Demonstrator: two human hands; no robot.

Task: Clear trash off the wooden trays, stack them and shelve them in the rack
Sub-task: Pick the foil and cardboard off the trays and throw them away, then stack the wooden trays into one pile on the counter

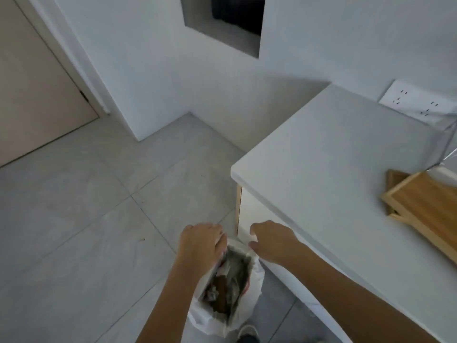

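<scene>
Your left hand (201,241) and right hand (270,240) pinch the rim of the white trash bag (252,293) with curled fingers; wooden trays (425,209) sit stacked at the table's (333,149) right edge.

No legible text, label, brand, number or sign appears on any surface in view. The white rectangular plastic wall socket plate (418,101), up and to the right of both hands' grip, carries only dark slot openings. Any small markings on it may be lost to motion blur.
</scene>
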